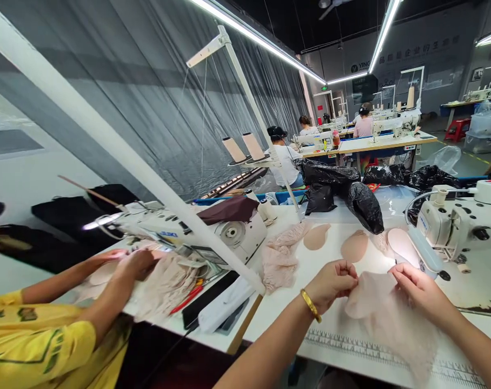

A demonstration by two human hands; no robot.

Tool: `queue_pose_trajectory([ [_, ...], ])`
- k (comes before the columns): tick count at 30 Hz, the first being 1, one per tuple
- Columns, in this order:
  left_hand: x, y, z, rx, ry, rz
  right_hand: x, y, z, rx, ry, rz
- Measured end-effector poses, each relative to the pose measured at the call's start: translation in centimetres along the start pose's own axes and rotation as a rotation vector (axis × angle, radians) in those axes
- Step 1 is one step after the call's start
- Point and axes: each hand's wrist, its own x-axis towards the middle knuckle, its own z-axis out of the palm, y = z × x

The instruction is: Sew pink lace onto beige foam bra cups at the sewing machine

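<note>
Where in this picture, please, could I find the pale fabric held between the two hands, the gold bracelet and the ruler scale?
Pale fabric (374, 290): head view, on its upper part.
Gold bracelet (311, 306): head view, on the middle of its band.
Ruler scale (343, 343): head view, on its left stretch.

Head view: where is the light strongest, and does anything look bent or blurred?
In the head view, the tube light glares white against the dark ceiling; a bright glow washes over the pad beside the machine; the pole slants steeply, perhaps from a wide lens or tilted camera; the held cloth looks hazy low down, though its sheerness may explain that.
</note>
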Motion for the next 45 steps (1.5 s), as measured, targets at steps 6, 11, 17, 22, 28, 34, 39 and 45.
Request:
queue_pose_trajectory([
  [6,-0.1,-1.4,2.3,-0.039,0.000,0.004,-0.6,-0.6,-0.1,0.019,-0.024,-0.054],
  [11,-0.4,-1.0,0.0,0.066,0.072,0.072,-0.9,-0.1,-0.9,0.000,0.019,-0.058],
  [17,-2.7,-1.8,1.4,0.484,-0.032,0.201,-1.0,0.1,-1.2,0.027,0.064,-0.045],
  [22,-2.7,-3.0,1.1,0.891,0.002,0.257,-2.6,0.1,-1.6,-0.019,0.177,-0.055],
  [28,-3.9,2.3,-3.3,0.895,0.074,0.344,-5.7,-3.6,-2.4,-0.295,0.102,-0.206],
  [34,-3.3,6.4,3.7,0.428,-0.514,0.610,-6.1,-8.3,-2.7,-0.387,-0.021,-0.419],
  [39,0.4,6.0,4.7,0.318,-0.599,0.351,-6.0,-10.3,-4.7,-0.502,0.236,-0.570],
  [45,0.5,4.7,2.8,0.920,-0.099,0.889,-5.3,-6.1,-3.7,-0.655,0.431,-0.780],
])
